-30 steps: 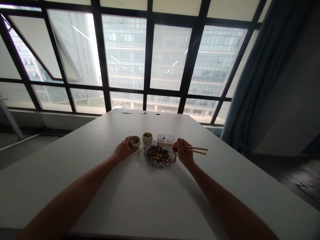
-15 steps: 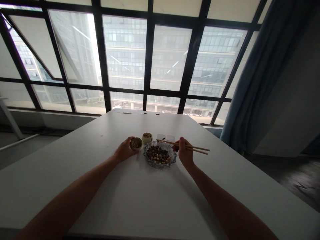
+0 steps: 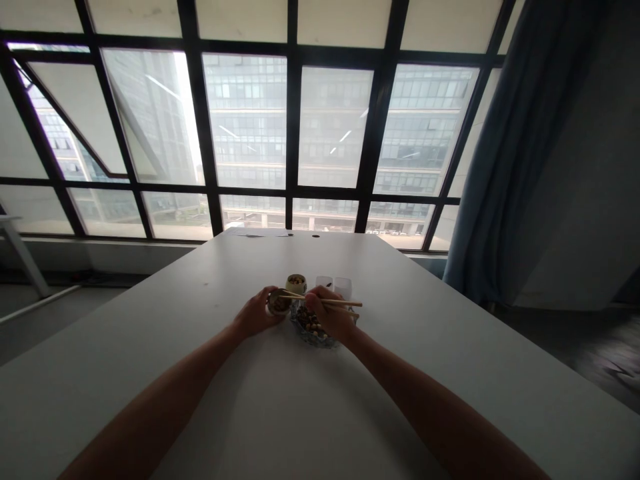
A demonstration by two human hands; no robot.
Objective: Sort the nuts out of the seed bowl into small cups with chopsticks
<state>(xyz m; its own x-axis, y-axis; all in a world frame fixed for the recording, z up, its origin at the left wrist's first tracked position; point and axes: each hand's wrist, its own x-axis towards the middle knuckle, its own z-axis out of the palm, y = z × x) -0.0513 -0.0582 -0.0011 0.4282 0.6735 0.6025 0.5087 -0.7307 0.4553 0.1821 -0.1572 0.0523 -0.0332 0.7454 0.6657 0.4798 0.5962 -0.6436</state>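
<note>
Spanning the far side were the black-framed windows (image 3: 294, 133), with a blue fabric curtain (image 3: 485, 200) hanging at the right. Before them stretched the long white table (image 3: 275, 413), its smooth top offering light cups little grip.

Near the middle sat a clear glass bowl (image 3: 320, 342) with a scalloped rim, holding mixed dark and pale pieces. It was probably the heaviest vessel, rigid and breakable, best taken by opposite walls. The right hand (image 3: 327, 317) hung over it, hiding much of its right side and standing in the way of a clear reach inside.

That hand was closed in a pinch around 2 slim, light-coloured chopsticks (image 3: 345, 304), seemingly wooden. They looked light and stiff, steadiest when gripped well behind the tips. Their tips reached left to the mouth of the small round cup (image 3: 271, 301), which was just left of the bowl.

The left hand (image 3: 255, 313) was partly curled around this cup, tilting its opening towards the viewer. Some pieces showed inside. The cup seemed hard and perhaps brittle, suited to a light hold around its wall.

Beyond the bowl stood a pale green round cup (image 3: 295, 289) of pieces, upright, and 2 translucent square plastic containers (image 3: 343, 284), probably light and easily nudged.
</note>
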